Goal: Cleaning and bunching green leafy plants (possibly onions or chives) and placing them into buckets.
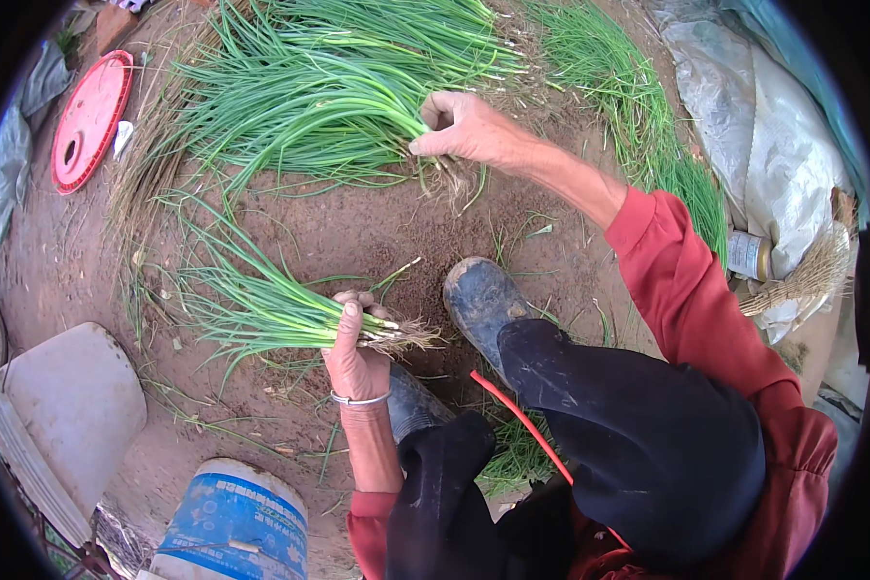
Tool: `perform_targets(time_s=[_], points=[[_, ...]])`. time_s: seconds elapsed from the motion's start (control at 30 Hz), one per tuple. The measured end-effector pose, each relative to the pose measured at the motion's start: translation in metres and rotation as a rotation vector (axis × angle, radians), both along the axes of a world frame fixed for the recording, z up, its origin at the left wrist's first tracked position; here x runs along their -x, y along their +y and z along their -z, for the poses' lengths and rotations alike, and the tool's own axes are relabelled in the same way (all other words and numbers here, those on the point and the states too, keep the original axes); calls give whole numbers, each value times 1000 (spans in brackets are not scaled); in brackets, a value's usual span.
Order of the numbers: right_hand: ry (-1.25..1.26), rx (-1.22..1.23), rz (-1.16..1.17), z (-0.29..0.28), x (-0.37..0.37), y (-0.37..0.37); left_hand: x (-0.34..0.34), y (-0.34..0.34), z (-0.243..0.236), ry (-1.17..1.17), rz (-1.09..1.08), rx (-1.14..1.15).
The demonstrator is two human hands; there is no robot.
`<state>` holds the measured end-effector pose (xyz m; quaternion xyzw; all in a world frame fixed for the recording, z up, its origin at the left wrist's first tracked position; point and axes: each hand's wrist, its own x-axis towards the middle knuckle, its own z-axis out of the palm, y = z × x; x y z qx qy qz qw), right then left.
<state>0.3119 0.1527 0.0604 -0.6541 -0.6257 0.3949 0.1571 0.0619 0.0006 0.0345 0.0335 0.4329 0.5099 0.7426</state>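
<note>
The left hand (358, 353), at the centre of the frame, is clamped on a bunch (275, 307) of green onions, thumb across the pale stems; the leaves fan to the left and the stringy roots (411, 335) stick out to the right. A metal bangle (361, 397) circles that wrist. The right hand (454, 128), at the upper centre, touches the root end of the onion pile (319, 87), thumb and forefinger curled around a small gap; I cannot tell whether they are closed on any stems. The pile spreads over the bare soil (338, 217) across the top of the frame, leaves leftward.

Thinner greens (638, 106) trail down the upper right, beside a pale sheet (720, 92). Near the right edge are a can (747, 256) and a bundle of dry straw (807, 271). A red lid (92, 121) lies at the upper left. A pale seat (77, 416) is at the lower left, with a blue and white bucket (232, 522) at the bottom. Right of the bunch is a muddy boot (483, 300); a red cord (522, 416) crosses below it.
</note>
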Motion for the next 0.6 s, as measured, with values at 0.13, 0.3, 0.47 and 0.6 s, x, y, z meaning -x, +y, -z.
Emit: perform_targets(time_s=[0.13, 0.3, 0.47, 0.6], points=[[796, 461, 102, 16, 11, -19, -8, -1, 1, 18, 2, 13], [867, 591, 55, 23, 14, -38, -12, -5, 2, 90, 25, 38], [534, 426, -177, 7, 27, -50, -15, -1, 3, 181, 43, 8], [315, 144, -351, 3, 45, -71, -25, 7, 4, 276, 29, -29]])
